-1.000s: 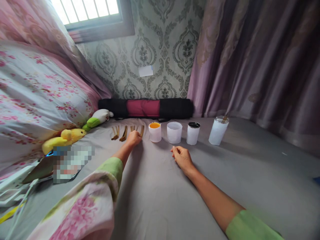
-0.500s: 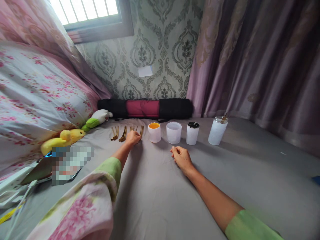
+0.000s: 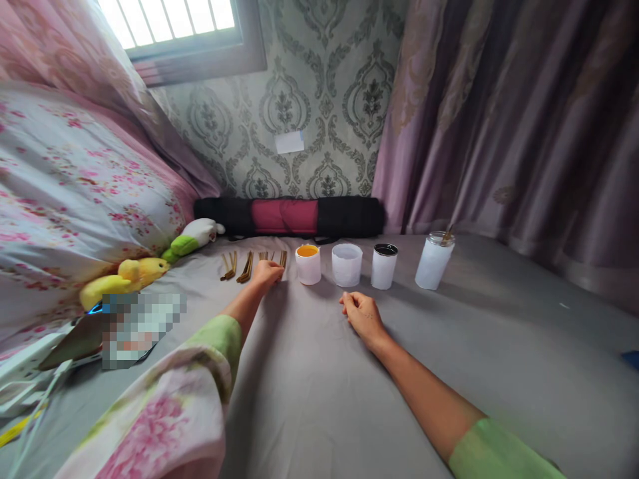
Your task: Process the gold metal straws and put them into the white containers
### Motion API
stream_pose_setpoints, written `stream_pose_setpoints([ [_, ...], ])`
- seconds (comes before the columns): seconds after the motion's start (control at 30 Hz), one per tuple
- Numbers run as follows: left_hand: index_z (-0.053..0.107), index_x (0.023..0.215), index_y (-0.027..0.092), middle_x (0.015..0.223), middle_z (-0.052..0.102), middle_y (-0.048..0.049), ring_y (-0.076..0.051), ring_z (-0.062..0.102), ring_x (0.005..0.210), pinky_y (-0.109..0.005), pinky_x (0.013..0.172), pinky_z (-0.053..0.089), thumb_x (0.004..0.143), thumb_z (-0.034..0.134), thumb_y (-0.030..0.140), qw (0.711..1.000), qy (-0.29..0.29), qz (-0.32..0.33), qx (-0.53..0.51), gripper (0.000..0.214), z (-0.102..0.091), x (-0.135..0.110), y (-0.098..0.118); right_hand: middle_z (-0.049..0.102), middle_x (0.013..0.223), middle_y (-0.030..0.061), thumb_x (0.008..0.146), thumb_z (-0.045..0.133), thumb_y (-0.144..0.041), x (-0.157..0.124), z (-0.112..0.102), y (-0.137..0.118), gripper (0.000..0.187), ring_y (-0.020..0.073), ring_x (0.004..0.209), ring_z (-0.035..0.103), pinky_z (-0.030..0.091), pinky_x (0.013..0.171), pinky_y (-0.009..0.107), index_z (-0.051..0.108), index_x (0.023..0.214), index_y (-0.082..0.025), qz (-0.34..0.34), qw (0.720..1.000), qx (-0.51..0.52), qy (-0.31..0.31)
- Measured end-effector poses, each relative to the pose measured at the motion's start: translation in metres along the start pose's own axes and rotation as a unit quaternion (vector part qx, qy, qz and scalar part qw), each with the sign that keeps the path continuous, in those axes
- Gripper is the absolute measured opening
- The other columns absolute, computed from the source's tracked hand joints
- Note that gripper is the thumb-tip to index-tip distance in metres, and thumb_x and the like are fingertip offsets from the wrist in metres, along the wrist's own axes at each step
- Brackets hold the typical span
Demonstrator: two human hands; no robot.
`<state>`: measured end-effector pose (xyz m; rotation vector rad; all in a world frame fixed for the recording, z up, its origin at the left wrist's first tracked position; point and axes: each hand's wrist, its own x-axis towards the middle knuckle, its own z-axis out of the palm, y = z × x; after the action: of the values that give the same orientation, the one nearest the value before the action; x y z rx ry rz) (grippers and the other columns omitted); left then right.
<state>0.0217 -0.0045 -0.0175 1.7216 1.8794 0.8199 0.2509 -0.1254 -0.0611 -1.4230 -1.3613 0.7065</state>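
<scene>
Thin brown sticks point(image 3: 283, 257) lie on the grey sheet in small groups. My left hand point(image 3: 268, 271) is closed, its fingertips at the near ends of the rightmost group; the exact grip is partly hidden. It also covers part of another group just to the left. My right hand point(image 3: 363, 318) rests on the sheet with fingers curled in, and nothing shows in it. Beyond it stand a white cup with orange contents point(image 3: 308, 266), a translucent white cup point(image 3: 347, 267) and a white-wrapped cup with a dark inside point(image 3: 385, 269).
A white-wrapped jar point(image 3: 433, 265) holding thin brown pieces stands at right. Behind the cups lies a black and maroon roll point(image 3: 284, 217) against the wall. Plush toys point(image 3: 142, 273), a phone-like device point(image 3: 142, 332) and a white power strip with cables point(image 3: 20, 389) are at left.
Almost nothing differs. Both hands stay in place, and the cups and sticks have not moved.
</scene>
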Motion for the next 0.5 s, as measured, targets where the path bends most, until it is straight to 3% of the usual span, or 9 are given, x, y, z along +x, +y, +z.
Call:
stream_pose_setpoints([
  [0.27,0.053,0.076,0.009,0.067,0.063,-0.0092,-0.012,0.06,0.054,-0.02,0.047,0.046,0.07,0.055,0.014,0.961,-0.024,-0.105,-0.255,0.009,0.007,-0.013,0.007,0.056,0.054,0.002,0.077,0.037,-0.047,0.0,0.0,-0.001,0.041,0.0092,0.043,0.045,0.032,0.043,0.02,0.061,0.072,-0.014,0.0,1.0,0.004,-0.002],
  [0.5,0.051,0.072,0.009,0.063,0.06,-0.0074,-0.011,0.059,0.052,-0.021,0.053,0.049,0.071,0.056,0.009,0.91,-0.037,-0.144,-0.388,0.006,0.013,-0.02,0.003,0.056,0.054,0.0014,0.077,0.037,-0.047,0.0,0.0,0.0,0.041,0.0089,0.043,0.045,0.032,0.043,0.02,0.062,0.072,-0.015,0.001,1.0,0.002,0.001],
])
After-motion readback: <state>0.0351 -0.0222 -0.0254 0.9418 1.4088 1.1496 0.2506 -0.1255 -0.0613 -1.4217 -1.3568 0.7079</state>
